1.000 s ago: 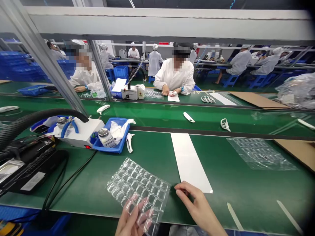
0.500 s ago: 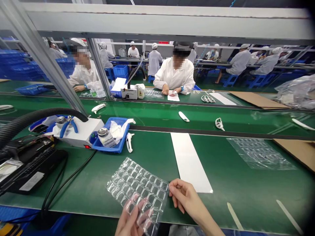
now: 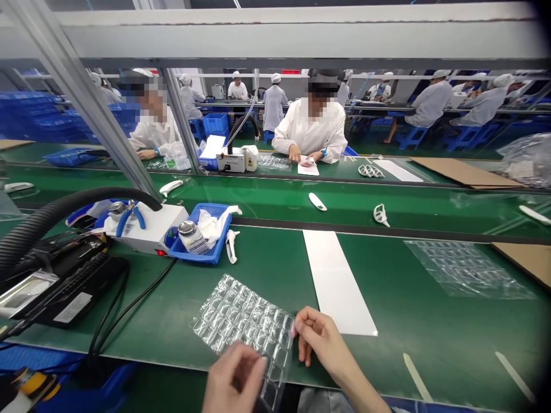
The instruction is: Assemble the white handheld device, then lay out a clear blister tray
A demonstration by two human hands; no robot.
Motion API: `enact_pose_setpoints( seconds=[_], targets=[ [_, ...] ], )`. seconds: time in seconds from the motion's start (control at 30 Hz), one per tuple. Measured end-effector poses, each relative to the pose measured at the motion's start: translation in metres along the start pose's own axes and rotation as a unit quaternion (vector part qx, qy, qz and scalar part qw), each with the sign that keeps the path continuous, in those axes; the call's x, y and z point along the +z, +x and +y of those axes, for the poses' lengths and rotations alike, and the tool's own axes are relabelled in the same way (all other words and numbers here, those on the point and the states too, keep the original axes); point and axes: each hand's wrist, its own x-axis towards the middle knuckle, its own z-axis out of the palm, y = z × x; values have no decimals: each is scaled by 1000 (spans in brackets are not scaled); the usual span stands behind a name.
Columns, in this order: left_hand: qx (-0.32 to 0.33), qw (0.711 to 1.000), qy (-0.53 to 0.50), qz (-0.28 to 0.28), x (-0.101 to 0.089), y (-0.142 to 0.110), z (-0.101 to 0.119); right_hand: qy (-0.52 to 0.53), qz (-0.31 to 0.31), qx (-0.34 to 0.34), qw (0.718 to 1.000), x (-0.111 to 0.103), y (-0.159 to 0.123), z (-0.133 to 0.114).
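A clear plastic sheet of square pockets (image 3: 241, 312) tilts over the near edge of the green table. With my right hand (image 3: 321, 338) I pinch its right edge between thumb and fingertips. My left hand (image 3: 236, 376) is over the sheet's lower part, thumb and fingers drawn together in a pinch. Whatever lies between those fingertips, if anything, is too small to make out. Just beyond the right hand, a long white strip (image 3: 340, 281) lies flat on the table.
Left, a blue tray (image 3: 219, 252) holds a metal-capped bottle and white parts; a white box (image 3: 159, 235) and black hose (image 3: 64, 209) stand beside it. Another pocketed plastic sheet (image 3: 465, 269) lies right. White parts, including an oval one (image 3: 317, 201), lie on the green belt. Co-workers sit beyond.
My left hand has come from under the sheet to its front, fingers now pinched together. My right hand keeps the edge. The belt's white parts have shifted left relative to the table.
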Motion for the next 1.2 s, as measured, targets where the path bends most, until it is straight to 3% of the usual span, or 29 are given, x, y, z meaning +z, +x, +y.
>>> enact_pose_setpoints(
  seconds=[0.13, 0.23, 0.4, 0.57, 0.8, 0.93, 1.03, 1.13, 1.2],
  targets=[
    [60, 994, 88, -8, 43, 13, 21, -12, 8, -12, 1000, 3, -2, -5],
    [65, 987, 137, -53, 52, 24, 25, -27, 19, -15, 999, 4, -3, -5],
    [41, 992, 34, -118, 48, 32, 18, -75, 25, -13, 997, 4, -5, -4],
    [7, 993, -72, -91, 43, 33, 4, -172, 55, -58, 982, -5, -6, 2],
    [-23, 974, -222, -37, 37, 29, -5, -331, 87, -116, 933, -22, -10, -2],
    [-4, 971, -237, -25, 40, 27, -9, -346, 63, -176, 920, -26, -19, -11],
    [13, 975, -220, -22, 42, 27, -11, -394, 6, -257, 882, -25, -24, -16],
    [22, 977, -211, -18, 42, 26, -13, -439, -20, -296, 848, -22, -23, -18],
    [30, 973, -228, -18, 41, 24, -16, -432, -24, -293, 853, -20, -18, -19]
  ],
)
